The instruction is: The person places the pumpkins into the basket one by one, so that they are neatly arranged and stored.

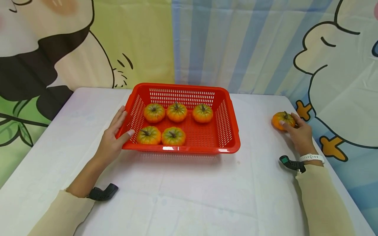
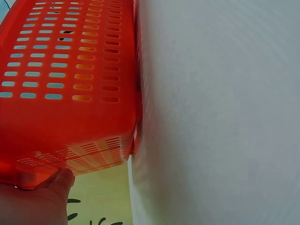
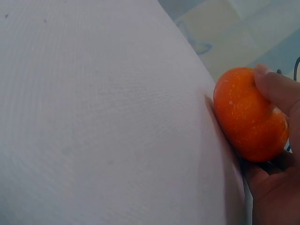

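At the right side of the table, my right hand [image 1: 301, 136] grips a small orange pumpkin [image 1: 280, 120] between thumb and fingers. In the right wrist view, that pumpkin [image 3: 248, 117] is at the tabletop, the thumb on one side and fingers partly hidden behind it. My left hand [image 1: 110, 141] holds the left end of a red plastic basket [image 1: 203, 149], thumb over the rim and fingers along the outside. Several small orange-green pumpkins [image 1: 177, 113] sit in the basket in two rows, stems up. In the left wrist view, the basket's slotted wall [image 2: 70, 117] hides most of the fingers.
A white cloth covers the table [image 1: 177, 190]. Behind it hangs a cartoon-printed curtain [image 1: 203, 42], which also runs along the right edge. Black devices [image 1: 103, 192] are strapped at both wrists, and a white band [image 1: 311, 158] circles the right one.
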`<state>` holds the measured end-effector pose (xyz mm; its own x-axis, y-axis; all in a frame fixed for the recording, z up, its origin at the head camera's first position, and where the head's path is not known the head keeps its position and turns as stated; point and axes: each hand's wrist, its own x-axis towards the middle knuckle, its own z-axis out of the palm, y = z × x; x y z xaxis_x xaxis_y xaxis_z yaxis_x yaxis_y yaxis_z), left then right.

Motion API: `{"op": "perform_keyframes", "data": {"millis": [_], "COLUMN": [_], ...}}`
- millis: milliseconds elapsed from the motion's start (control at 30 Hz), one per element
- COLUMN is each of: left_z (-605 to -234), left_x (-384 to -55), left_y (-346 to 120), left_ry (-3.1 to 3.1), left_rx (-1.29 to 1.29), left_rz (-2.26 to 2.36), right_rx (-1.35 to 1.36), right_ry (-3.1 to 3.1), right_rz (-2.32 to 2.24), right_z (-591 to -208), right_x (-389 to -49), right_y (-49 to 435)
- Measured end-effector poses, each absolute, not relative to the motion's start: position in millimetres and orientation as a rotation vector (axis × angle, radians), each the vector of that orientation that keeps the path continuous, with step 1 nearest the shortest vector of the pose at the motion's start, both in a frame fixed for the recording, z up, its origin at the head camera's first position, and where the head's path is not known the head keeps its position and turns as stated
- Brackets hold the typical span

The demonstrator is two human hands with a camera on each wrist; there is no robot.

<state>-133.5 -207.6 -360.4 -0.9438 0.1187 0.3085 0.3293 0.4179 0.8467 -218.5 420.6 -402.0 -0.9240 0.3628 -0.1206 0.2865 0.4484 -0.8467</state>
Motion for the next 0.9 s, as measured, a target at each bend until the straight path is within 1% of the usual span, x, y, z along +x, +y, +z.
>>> {"op": "perform_keyframes", "data": {"millis": [233, 600, 900], "left_z": [-358.2, -359.3, -359.4], "left_x": [-131.7, -131.5, -131.9], "left_y": [-206.8, -206.6, -206.4], "left_ry": [-2.474, -2.471, -2.469], "left_rx": [-0.385, -0.394, -0.394], "left_rz": [-1.519, -1.52, -1.525], "right_rx": [-0.506, -0.446, -0.366], "right_ry": [-2.704, -2.705, -2.73], "right_rz": [1.36, 1.362, 1.348], "right_z": [-401.1, -395.8, -380.0], "right_x": [-217.6, -214.5, -216.0], "right_y": [416.7, 403.6, 391.2]}}
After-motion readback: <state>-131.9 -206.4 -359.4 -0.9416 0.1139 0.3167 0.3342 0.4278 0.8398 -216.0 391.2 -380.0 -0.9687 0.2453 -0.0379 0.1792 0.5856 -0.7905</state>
